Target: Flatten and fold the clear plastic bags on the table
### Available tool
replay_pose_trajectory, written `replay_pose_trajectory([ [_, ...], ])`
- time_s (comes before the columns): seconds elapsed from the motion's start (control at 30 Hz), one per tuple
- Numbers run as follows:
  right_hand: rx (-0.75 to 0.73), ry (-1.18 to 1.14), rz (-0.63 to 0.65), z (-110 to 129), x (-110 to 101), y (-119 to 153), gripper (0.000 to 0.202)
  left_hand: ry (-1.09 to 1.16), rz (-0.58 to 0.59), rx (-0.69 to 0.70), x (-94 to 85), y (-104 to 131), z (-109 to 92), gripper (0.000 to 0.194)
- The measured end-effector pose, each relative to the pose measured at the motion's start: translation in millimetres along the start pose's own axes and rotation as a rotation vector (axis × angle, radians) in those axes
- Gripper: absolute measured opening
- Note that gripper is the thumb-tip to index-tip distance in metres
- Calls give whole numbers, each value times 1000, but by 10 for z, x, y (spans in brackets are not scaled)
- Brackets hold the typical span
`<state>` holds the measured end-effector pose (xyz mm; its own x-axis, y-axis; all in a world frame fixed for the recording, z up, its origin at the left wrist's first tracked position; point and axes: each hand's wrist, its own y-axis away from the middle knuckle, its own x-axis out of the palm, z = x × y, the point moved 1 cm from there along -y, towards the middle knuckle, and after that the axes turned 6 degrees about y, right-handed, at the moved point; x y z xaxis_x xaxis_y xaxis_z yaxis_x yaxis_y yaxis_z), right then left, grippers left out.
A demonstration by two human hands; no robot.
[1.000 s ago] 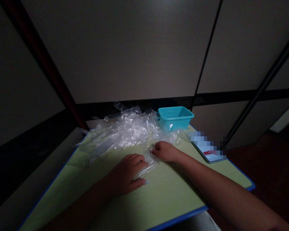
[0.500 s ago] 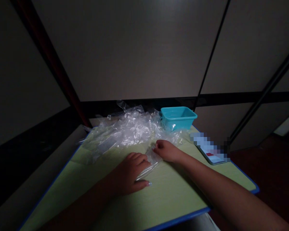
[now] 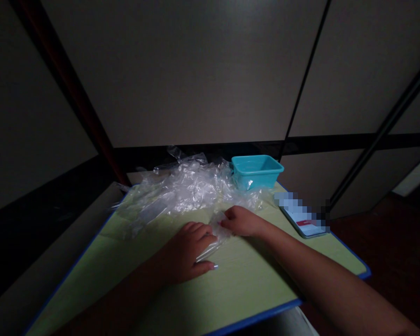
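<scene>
A clear plastic bag lies folded on the pale green table, between my two hands. My left hand rests on the bag's near left end, palm down, with thumb and fingers apart. Closed in a pinch, my right hand grips the bag's far right part; its fingertips are partly hidden. Just beyond both hands spreads a heap of crumpled clear plastic bags.
A turquoise plastic basin stands at the table's back right, against the bags. A phone with a lit screen lies near the right edge. Behind the table rise cabinet panels. Blue trim borders the tabletop.
My right hand has shifted slightly down and left along the bag, its fingers now lower and flatter. My left hand stays in place on it. The whole view has drifted a little.
</scene>
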<state>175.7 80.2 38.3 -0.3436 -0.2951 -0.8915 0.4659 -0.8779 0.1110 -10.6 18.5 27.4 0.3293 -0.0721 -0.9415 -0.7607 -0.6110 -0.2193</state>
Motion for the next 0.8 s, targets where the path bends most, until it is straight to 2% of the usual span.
replay_pose_trajectory([
  [0.3, -16, 53, -9, 4, 5, -11, 25, 0, 33, -6, -11, -6, 1, 45],
  [0.53, -22, 40, -27, -28, 30, -33, 24, -11, 16, 21, 0, 20, 41, 44],
  [0.8, -111, -24, -145, 5, 66, -28, 24, -23, 22, 28, -7, 14, 31, 46],
])
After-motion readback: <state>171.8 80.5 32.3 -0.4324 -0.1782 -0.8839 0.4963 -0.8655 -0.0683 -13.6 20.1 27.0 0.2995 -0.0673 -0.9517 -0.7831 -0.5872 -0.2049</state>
